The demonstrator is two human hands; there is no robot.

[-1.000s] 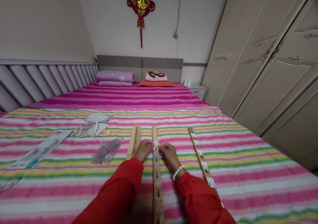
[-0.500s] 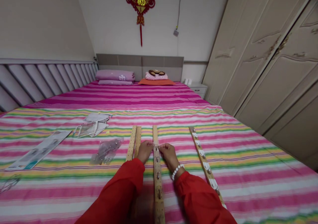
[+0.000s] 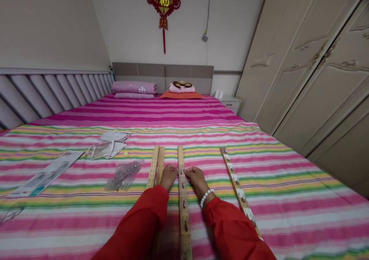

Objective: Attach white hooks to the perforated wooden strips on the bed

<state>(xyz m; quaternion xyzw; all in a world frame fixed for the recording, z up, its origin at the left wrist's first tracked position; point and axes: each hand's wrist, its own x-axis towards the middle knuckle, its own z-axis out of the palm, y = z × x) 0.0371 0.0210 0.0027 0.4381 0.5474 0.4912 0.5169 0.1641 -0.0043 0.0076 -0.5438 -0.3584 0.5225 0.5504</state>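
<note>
A narrow wooden strip (image 3: 183, 214) runs lengthwise in front of me on the striped bedcover, with several small metal fittings (image 3: 185, 204) along its top. Thumb and fingers of my left hand (image 3: 169, 176) are pinched at the strip's left edge, on a small shiny metal piece (image 3: 181, 172). From the other side my right hand (image 3: 197, 180), a white bead bracelet (image 3: 206, 197) on its wrist, pinches at the same piece. The fingertips cover much of it, so its exact shape is unclear. Two wooden strips with holes (image 3: 153, 168) lie just left of my left hand.
To the right lies another wooden strip (image 3: 240, 194) carrying several white hook-like pieces. On the left are a clear bag of small metal parts (image 3: 124, 175), a long packaging card (image 3: 47, 174), papers and plastic wrappers (image 3: 111, 144), and a thin wire-like bundle (image 3: 11, 212).
Both hands stay at the same spot on the middle strip, with only slight finger movement. The whole view has shifted a little.
</note>
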